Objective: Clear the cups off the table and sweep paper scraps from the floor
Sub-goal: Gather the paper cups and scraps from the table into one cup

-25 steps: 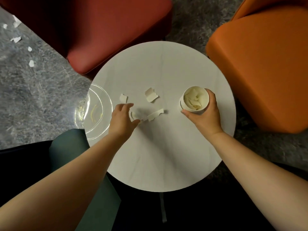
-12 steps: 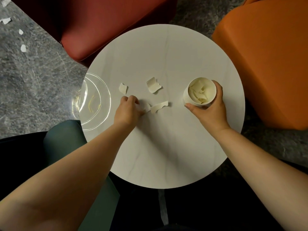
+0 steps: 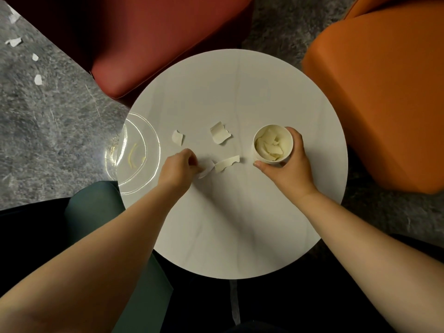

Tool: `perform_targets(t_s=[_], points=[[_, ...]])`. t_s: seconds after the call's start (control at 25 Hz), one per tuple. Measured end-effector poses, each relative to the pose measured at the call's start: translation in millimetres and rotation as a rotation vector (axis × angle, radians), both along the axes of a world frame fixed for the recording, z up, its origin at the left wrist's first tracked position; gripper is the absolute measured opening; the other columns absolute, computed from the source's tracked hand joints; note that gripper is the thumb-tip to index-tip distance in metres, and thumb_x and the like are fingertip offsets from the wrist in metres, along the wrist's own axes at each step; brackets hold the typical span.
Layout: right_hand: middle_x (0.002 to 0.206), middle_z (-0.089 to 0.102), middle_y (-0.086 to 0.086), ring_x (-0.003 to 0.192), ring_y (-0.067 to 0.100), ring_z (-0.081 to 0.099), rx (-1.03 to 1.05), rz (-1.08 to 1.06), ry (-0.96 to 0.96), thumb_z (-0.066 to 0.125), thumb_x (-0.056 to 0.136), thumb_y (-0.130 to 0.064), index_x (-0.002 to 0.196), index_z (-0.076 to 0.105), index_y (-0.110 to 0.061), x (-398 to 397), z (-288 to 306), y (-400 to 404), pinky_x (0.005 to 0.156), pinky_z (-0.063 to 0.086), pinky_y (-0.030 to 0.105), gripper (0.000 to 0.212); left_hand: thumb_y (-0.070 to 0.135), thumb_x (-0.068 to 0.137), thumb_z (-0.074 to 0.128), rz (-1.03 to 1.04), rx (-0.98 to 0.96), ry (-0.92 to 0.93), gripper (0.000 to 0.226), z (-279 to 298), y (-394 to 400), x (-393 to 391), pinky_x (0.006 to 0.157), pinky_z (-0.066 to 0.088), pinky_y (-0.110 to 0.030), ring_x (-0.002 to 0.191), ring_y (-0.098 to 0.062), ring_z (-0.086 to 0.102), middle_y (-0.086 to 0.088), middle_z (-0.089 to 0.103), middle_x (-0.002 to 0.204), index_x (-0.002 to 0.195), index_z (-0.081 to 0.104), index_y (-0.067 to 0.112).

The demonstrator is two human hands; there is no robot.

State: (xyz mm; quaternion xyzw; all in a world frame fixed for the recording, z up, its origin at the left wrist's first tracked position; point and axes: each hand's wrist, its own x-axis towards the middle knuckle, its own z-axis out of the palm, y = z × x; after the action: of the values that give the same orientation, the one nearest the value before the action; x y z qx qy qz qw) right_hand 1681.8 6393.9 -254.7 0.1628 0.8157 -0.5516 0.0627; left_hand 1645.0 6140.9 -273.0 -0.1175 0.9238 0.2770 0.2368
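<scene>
Since earlier, left hand [image 3: 176, 168] has pinched a scrap [image 3: 207, 168] beside the cup [image 3: 272, 143], which right hand [image 3: 289, 164] grips; a light pinch could drop it.

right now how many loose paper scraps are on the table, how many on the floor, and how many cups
Torn white paper scraps on the round white table: 4, at, and, pinched by the left hand
White paper scraps on the grey floor: 4, at
White paper cup, scrap-filled, held by the right hand: 1
Total: 9
</scene>
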Motion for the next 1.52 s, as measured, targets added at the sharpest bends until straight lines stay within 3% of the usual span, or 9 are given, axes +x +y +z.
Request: perform_targets(t_s=[0.16,0.32,0.48,0.64,0.8,1.0,1.12,1.28,1.52], points=[[0.127,0.053,-0.004,0.116,0.016,0.054,0.019,0.014,0.012,0.088,0.059,-0.032,0.126,0.041,-0.031,-5,7,-5,0.095,0.051,0.039,0.082,0.023,0.078,0.079,0.255,0.475,0.218,0.023,57,48,-10,0.053,0.042,-0.015,0.058,-0.009,0.059,0.008,0.064,0.072,0.073,0.057,0.023],[0.115,0.058,-0.010,0.106,0.014,0.058,0.030,0.023,0.024,0.088,0.057,-0.034,0.109,0.041,-0.044,-12,15,-9,0.087,0.053,0.038,0.071,0.012,0.078,0.078,0.122,0.774,0.193,0.020,92,88,-12,0.053,0.048,-0.018,0.052,-0.009,0.059,0.005,0.068,0.074,0.073,0.066,0.027],[0.120,0.055,-0.008,0.112,0.017,0.055,0.064,0.019,0.023,0.089,0.057,-0.029,0.119,0.045,-0.034,-12,14,-10,0.090,0.051,0.033,0.077,0.013,0.087,0.069,0.324,0.730,0.214,0.012,73,77,-26,0.059,0.054,-0.026,0.056,-0.007,0.060,0.008,0.070,0.078,0.085,0.071,0.024],[0.126,0.052,-0.006,0.116,0.015,0.052,0.052,0.022,0.003,0.088,0.061,-0.023,0.129,0.043,-0.028,-11,11,-9,0.096,0.050,0.038,0.081,0.026,0.087,0.070,0.231,0.195,0.180,0.015,25,49,-47,0.079,0.049,-0.026,0.086,-0.008,0.062,0.012,0.060,0.100,0.101,0.065,0.025],[0.131,0.049,-0.004,0.120,0.015,0.050,0.044,0.036,-0.011,0.088,0.062,-0.023,0.131,0.040,-0.028,-15,8,-9,0.098,0.049,0.040,0.085,0.036,0.082,0.074,0.027,0.029,0.043,0.048,-12,56,-65,0.074,0.042,-0.028,0.093,-0.019,0.055,0.000,0.044,0.124,0.123,0.054,0.023],[0.132,0.048,-0.003,0.121,0.016,0.049,0.050,0.035,-0.010,0.088,0.061,-0.028,0.133,0.040,-0.027,-19,6,-10,0.098,0.049,0.040,0.087,0.026,0.090,0.062,0.000,-0.066,0.053,0.017,-27,59,-66,0.062,0.036,-0.026,0.083,-0.023,0.052,-0.002,0.047,0.113,0.104,0.057,0.017],[0.131,0.050,-0.005,0.119,0.015,0.050,0.056,0.033,-0.003,0.088,0.060,-0.028,0.131,0.040,-0.029,-21,7,-10,0.096,0.050,0.037,0.085,0.020,0.093,0.057,0.154,0.115,0.109,0.004,-8,59,-64,0.065,0.042,-0.026,0.080,-0.022,0.057,0.001,0.061,0.090,0.090,0.058,0.017],[0.126,0.053,-0.006,0.114,0.015,0.053,0.083,0.011,-0.011,0.089,0.056,-0.032,0.126,0.041,-0.034,-26,8,-14,0.090,0.050,0.032,0.085,0.016,0.086,0.067,0.386,0.734,0.290,0.009,48,85,-55,0.057,0.049,-0.021,0.062,-0.007,0.060,0.010,0.064,0.066,0.078,0.063,0.019],[0.124,0.054,-0.009,0.111,0.014,0.055,0.095,0.015,-0.036,0.087,0.057,-0.034,0.124,0.042,-0.039,-32,7,-18,0.087,0.052,0.032,0.081,0.031,0.082,0.073,0.084,0.691,0.250,0.010,61,91,-41,0.069,0.043,-0.012,0.070,0.002,0.050,0.009,0.058,0.101,0.083,0.069,0.040]])
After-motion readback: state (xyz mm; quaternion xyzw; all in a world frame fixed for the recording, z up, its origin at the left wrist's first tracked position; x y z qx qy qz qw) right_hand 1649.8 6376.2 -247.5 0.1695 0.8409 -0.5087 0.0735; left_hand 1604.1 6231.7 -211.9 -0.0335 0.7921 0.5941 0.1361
